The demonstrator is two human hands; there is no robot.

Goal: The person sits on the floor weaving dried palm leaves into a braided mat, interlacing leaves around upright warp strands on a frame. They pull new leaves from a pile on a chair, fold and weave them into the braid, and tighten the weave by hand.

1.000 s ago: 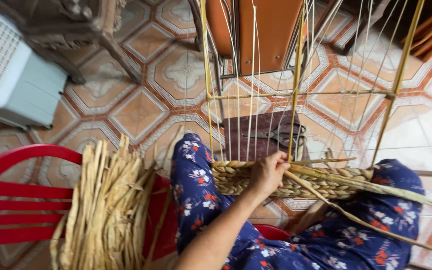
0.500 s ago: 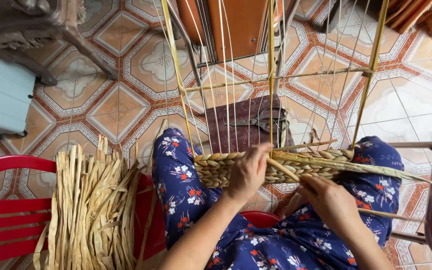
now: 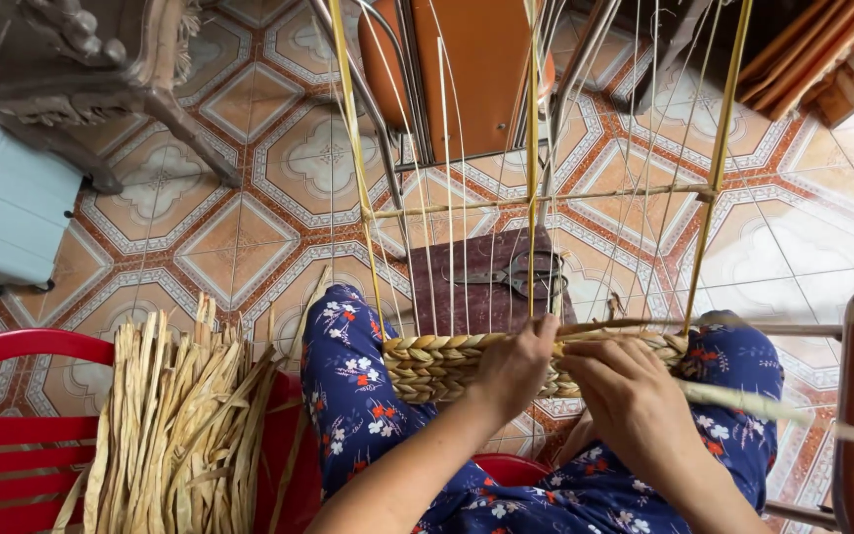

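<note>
Left hand (image 3: 514, 368) fingers press the woven band (image 3: 437, 364); right hand (image 3: 635, 400) fingers are clamped on a straw strand (image 3: 753, 403) (bundle (image 3: 175, 425) lies left).

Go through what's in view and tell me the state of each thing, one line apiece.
Woven band: partly woven, a few braided rows across the lap.
Frame: upright, strung with thin vertical strands.
Left hand: pressed on the woven band.
Right hand: fingers closed on a loose straw strand.
Straw bundle: loose, piled on the red chair.
Scissors: closed, lying on a dark mat.
</note>
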